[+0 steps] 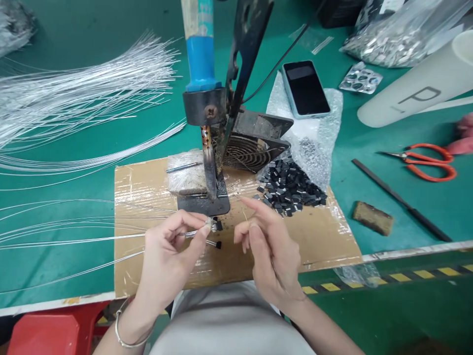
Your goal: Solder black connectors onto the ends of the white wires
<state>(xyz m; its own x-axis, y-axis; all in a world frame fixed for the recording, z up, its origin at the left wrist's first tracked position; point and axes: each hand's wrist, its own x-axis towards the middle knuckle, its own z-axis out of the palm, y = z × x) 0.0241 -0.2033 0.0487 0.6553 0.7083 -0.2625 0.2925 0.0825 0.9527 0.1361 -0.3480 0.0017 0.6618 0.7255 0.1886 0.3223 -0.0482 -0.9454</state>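
Note:
My left hand (172, 251) is closed, pinching the end of a thin white cable (129, 237) between thumb and fingertips. By those fingertips are small black connectors (218, 245), one on a cable end; how the pinched end is shaped is partly hidden. In my right hand (275, 251), a fine strand of solder wire (244, 213) runs between thumb and fingers, its tip pointing up and left. Just above both hands stands a soldering iron (199, 59) with a blue handle, clamped upright, its tip (210, 182) pointing down over a dark metal plate (203, 204).
Cardboard (314, 251) covers the work spot. Loose black connectors (291, 187) lie in a pile beside a fan (249, 150). Bundles of white cables (92, 88) spread at left. A phone (306, 88), red-handled scissors (430, 160), a file (402, 199) and a brown block (373, 217) lie right.

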